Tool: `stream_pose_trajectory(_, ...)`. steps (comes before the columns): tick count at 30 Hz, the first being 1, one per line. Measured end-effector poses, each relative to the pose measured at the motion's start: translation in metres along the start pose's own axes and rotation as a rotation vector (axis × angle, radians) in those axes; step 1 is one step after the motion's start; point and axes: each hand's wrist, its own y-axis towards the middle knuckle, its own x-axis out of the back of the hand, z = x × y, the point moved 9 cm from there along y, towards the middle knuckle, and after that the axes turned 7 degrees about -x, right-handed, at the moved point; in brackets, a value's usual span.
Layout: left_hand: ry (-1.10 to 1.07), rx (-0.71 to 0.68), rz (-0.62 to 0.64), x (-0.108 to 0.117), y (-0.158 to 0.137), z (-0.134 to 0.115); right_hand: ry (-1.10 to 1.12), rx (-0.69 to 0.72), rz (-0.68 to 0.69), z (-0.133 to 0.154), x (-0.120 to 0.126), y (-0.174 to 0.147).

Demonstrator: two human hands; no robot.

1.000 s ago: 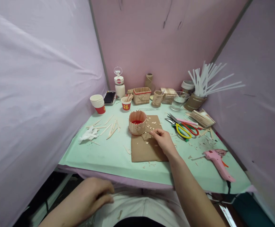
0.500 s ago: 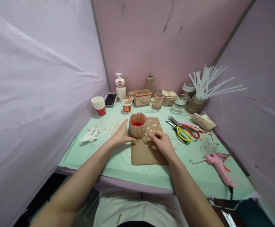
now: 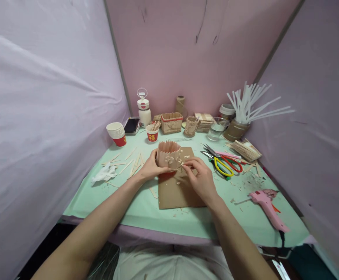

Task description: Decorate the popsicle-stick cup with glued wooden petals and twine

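Note:
A round cup (image 3: 165,159) made of thin wooden strips, with a jagged top edge, stands over the brown board (image 3: 175,196). My left hand (image 3: 153,167) grips it from the left, thumb across the lower front. Small wood pieces form a flower-like shape on its front, and red shows at its lower edge. My right hand (image 3: 198,175) is closed in a pinch by the cup's right side, with a small wood chip (image 3: 182,163) at the fingertips. Fingers partly hide where chip and cup meet, so contact is unclear.
Scissors (image 3: 220,163) and a pink glue gun (image 3: 268,208) lie on the right. Wood strips (image 3: 134,165) and a crumpled tissue (image 3: 103,174) are on the left. Along the back stand paper cups (image 3: 116,134), a basket (image 3: 171,123), a water bowl (image 3: 216,130) and white glue sticks (image 3: 248,103).
My left hand has closed on the cup and tipped it, so its front faces me more and its inside shows less. My right hand has come up to the cup's side.

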Motion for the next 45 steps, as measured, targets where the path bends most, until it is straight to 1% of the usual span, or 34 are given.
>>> stream_pose_trajectory(1,-0.047,0.032,0.003,-0.001,-0.001,-0.001,-0.028,0.069,-0.008,0.012,0.006,0.002)
stream_pose_trajectory(3,-0.208,0.072,0.063,-0.009,0.000,-0.005,-0.138,0.267,-0.016,0.042,0.015,0.007)
stream_pose_trajectory(6,-0.542,0.091,0.250,-0.031,0.003,-0.019,-0.367,0.608,0.005,0.091,0.018,0.019)
stream_pose_trajectory(8,-0.695,0.127,0.334,-0.043,0.007,-0.026,-0.449,0.752,0.066,0.112,0.012,0.034)
stream_pose_trajectory(10,-0.749,0.186,0.375,-0.054,0.012,-0.027,-0.469,0.817,0.174,0.123,0.002,0.053)
stream_pose_trajectory(11,-0.751,0.218,0.390,-0.060,0.014,-0.025,-0.450,0.816,0.233,0.124,-0.002,0.063)
stream_pose_trajectory(13,-0.743,0.274,0.417,-0.071,0.018,-0.022,-0.388,0.747,0.329,0.120,-0.005,0.081)
stream_pose_trajectory(14,-0.744,0.302,0.425,-0.076,0.019,-0.019,-0.354,0.696,0.344,0.116,-0.003,0.087)
stream_pose_trajectory(15,-0.748,0.330,0.423,-0.079,0.020,-0.016,-0.325,0.643,0.331,0.112,0.002,0.091)
stream_pose_trajectory(16,-0.754,0.359,0.409,-0.080,0.022,-0.013,-0.301,0.593,0.285,0.106,0.010,0.093)
stream_pose_trajectory(18,-0.765,0.407,0.357,-0.079,0.024,-0.005,-0.255,0.498,0.125,0.093,0.031,0.090)
stream_pose_trajectory(20,-0.771,0.438,0.299,-0.076,0.027,0.001,-0.205,0.395,-0.042,0.073,0.052,0.079)
stream_pose_trajectory(21,-0.776,0.440,0.280,-0.074,0.028,0.003,-0.181,0.345,-0.092,0.062,0.058,0.072)
stream_pose_trajectory(23,-0.795,0.434,0.266,-0.073,0.029,0.005,-0.144,0.268,-0.112,0.042,0.059,0.060)
stream_pose_trajectory(25,-0.813,0.429,0.255,-0.074,0.028,0.006,-0.110,0.221,-0.105,0.027,0.053,0.050)
stream_pose_trajectory(28,-0.836,0.425,0.234,-0.076,0.024,0.006,-0.059,0.194,-0.121,0.018,0.045,0.040)
stream_pose_trajectory(32,-0.881,0.412,0.290,-0.083,0.016,-0.002,-0.018,0.195,-0.183,0.015,0.040,0.033)
stream_pose_trajectory(34,-0.905,0.396,0.277,-0.083,0.013,-0.004,0.009,0.195,-0.199,0.013,0.039,0.032)
stream_pose_trajectory(36,-0.928,0.400,0.247,-0.082,0.012,-0.003,0.031,0.190,-0.177,0.010,0.035,0.032)
stream_pose_trajectory(40,-0.942,0.441,0.200,-0.081,0.009,0.002,0.021,0.202,-0.091,0.010,0.027,0.029)
stream_pose_trajectory(45,-0.927,0.444,0.200,-0.080,0.009,0.003,0.013,0.180,-0.031,0.010,0.026,0.027)
